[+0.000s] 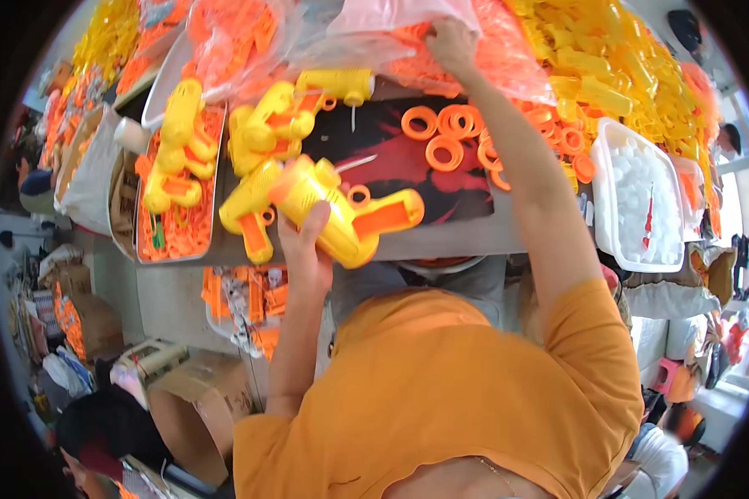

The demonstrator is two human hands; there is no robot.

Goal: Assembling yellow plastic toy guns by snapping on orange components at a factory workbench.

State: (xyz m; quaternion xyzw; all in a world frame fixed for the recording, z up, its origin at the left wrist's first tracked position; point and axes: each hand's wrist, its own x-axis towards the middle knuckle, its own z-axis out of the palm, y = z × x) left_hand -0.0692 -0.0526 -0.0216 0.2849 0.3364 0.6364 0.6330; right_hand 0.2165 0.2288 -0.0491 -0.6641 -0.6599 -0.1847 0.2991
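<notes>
The table (466, 239) carries orange rings (431, 156), seemingly on a mat (391, 179).

Lettering, labels, numbers, signs — none can be read.

Before you, by clock face from mid-view:
- Toy blaster (329, 218), ten o'clock: yellow plastic, smooth, softly glossy.
- Rings (443, 167), one o'clock: orange plastic, smooth, slight sheen.
- Loose parts (595, 66), two o'clock: yellow plastic, shiny, translucent-looking.
- Bag (279, 41), eleven o'clock: clear plastic film, crinkled, glossy.
- Tub (604, 191), three o'clock: white plastic, smooth.
- Box (208, 384), eight o'clock: brown cardboard, matt.
- Your shirt (441, 374), six o'clock: orange cloth, matt, lightly creased.
</notes>
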